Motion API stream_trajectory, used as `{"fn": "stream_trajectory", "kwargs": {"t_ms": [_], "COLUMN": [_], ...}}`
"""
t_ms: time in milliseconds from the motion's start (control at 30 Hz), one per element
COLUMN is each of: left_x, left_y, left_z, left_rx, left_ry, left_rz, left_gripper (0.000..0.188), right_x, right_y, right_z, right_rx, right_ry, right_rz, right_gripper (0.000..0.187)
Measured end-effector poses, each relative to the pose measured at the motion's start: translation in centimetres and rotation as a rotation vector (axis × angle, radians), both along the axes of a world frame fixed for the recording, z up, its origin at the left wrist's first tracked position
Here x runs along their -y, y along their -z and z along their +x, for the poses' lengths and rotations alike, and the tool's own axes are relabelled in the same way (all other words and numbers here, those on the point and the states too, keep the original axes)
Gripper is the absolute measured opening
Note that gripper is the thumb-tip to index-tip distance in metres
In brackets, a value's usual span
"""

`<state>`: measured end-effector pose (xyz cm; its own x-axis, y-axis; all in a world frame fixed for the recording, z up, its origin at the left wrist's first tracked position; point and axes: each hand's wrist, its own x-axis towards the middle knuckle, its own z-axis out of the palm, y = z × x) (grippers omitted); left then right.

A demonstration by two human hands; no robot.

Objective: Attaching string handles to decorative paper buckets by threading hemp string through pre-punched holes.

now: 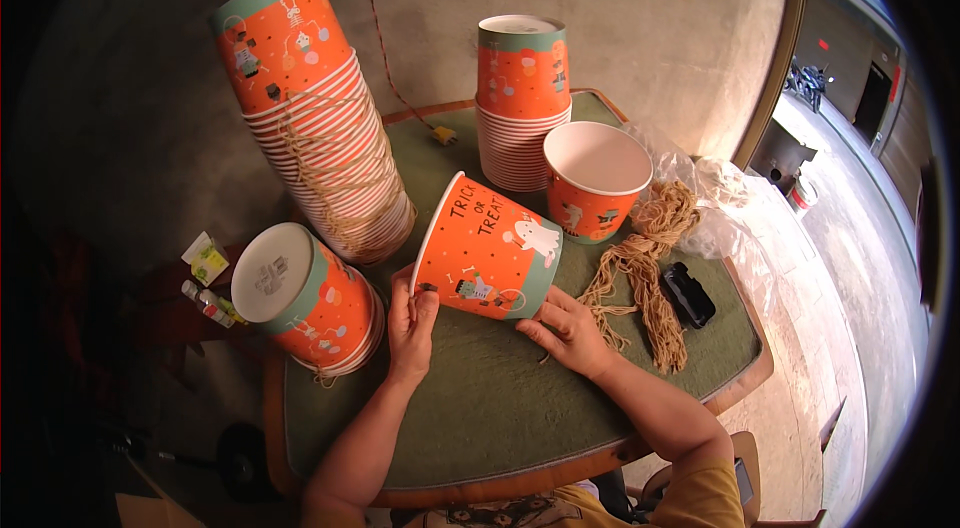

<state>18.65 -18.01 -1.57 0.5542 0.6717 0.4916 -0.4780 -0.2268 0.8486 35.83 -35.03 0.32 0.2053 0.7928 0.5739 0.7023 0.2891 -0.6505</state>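
A Halloween paper bucket (490,253), orange with a green base band and a white ghost, is held tipped on its side above the middle of the tabletop (480,438), its rim to the left and base to the right. The left hand (410,333) grips the rim, thumb in front and its other fingers partly hidden; the right hand (570,333) has its fingers closed around the base edge.

Toward the far left corner stands a tall inverted bucket stack (325,148) wound with twine; a shorter inverted stack (305,293) sits by the left edge. Near the far edge is another inverted stack (523,138) — just beside it, an open upright bucket (598,198). A bundle of tan twine (655,283) lies toward the right edge, next to a black plastic tray (688,296), with clear plastic wrap (705,198) at the far right corner.
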Motion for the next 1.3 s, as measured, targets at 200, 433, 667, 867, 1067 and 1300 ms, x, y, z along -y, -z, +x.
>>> {"fn": "stream_trajectory", "kwargs": {"t_ms": [200,433,667,867,1067,1300], "left_x": [-0.3,-1.1,-1.3,-1.7,-1.7,-0.9], "left_y": [0.5,1.4,1.6,1.7,1.4,0.2], "left_z": [0.0,-0.3,-0.3,-0.5,-0.5,-0.3], "left_rx": [-0.002,-0.073,-0.049,-0.030,-0.031,-0.031], "left_ry": [0.005,-0.038,-0.016,0.019,0.032,-0.015], "left_rz": [-0.109,0.032,0.046,0.027,0.090,0.105], "left_gripper": [0.036,0.043,0.046,0.052,0.049,0.049], "right_x": [-0.4,0.2,0.3,0.7,0.6,0.2], "right_y": [0.0,-0.1,-0.1,0.2,0.4,0.5], "right_z": [0.0,-0.3,-0.1,0.6,0.1,-0.2], "right_rx": [0.110,0.269,0.229,-0.340,-0.397,-0.009], "right_ry": [-0.007,0.031,0.018,-0.048,0.036,0.068], "right_rz": [-0.002,-0.163,-0.085,-0.053,-0.011,-0.055], "right_gripper": [0.020,0.029,0.035,0.030,0.022,0.018]}}
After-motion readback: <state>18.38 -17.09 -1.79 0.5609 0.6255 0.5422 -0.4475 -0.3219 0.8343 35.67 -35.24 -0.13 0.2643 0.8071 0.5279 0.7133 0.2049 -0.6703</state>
